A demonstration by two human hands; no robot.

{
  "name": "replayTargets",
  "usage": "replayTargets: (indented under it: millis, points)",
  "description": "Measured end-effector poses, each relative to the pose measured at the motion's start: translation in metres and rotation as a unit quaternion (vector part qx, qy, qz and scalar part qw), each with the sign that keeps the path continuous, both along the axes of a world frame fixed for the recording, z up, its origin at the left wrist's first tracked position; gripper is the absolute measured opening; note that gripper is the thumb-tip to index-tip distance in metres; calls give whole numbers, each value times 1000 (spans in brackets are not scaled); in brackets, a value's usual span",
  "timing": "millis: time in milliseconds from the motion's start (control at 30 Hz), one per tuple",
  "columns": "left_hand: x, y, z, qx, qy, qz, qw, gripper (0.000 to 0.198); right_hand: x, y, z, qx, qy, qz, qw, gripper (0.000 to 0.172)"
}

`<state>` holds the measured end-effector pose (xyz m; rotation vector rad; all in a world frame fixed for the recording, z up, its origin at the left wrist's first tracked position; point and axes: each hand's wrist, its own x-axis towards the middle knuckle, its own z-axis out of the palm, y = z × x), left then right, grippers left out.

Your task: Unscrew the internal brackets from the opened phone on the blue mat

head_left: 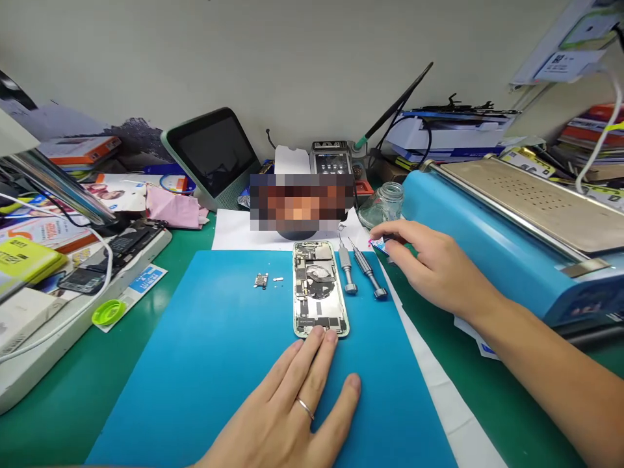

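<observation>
**Opened phone on the blue mat, both hands at work**

A green bench (43, 422) against a pale wall carries a blue mat (219, 364) with white paper under its far edge. Clutter rings it: a dark tablet (214, 156) leaning at the back, a glass jar (390, 198), a blue machine (487, 240) on the right, boxes and cables on the left. On the mat lie an opened phone (319, 287), 2 screwdrivers (358, 273) just right of it, and small loose parts (262, 280) to its left. The left hand (297, 403) lies flat and open, fingertips touching the phone's near end. The right hand (429, 260) pinches a small pink-and-blue item (376, 245) beside the jar.
</observation>
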<state>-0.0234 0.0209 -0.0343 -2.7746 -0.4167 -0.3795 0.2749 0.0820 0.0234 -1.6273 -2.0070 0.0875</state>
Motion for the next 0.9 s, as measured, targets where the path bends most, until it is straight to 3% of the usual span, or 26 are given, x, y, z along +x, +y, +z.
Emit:
replayTargets:
  millis: [167,433,767,900]
  points:
    - [-3,0,1,-35,0,-9,999,66,2,2,-6,-44,-44,43,997,27]
    - [-3,0,1,-11,-5,-11,1000,56,2,3,-9,-66,-63,87,992,29]
    - [0,1,-2,-5,-16,-16,1000,53,-2,1,-12,-88,-6,71,994,27]
    - [1,-9,0,-45,-24,39,998,53,-5,1,-12,-82,22,71,994,25]
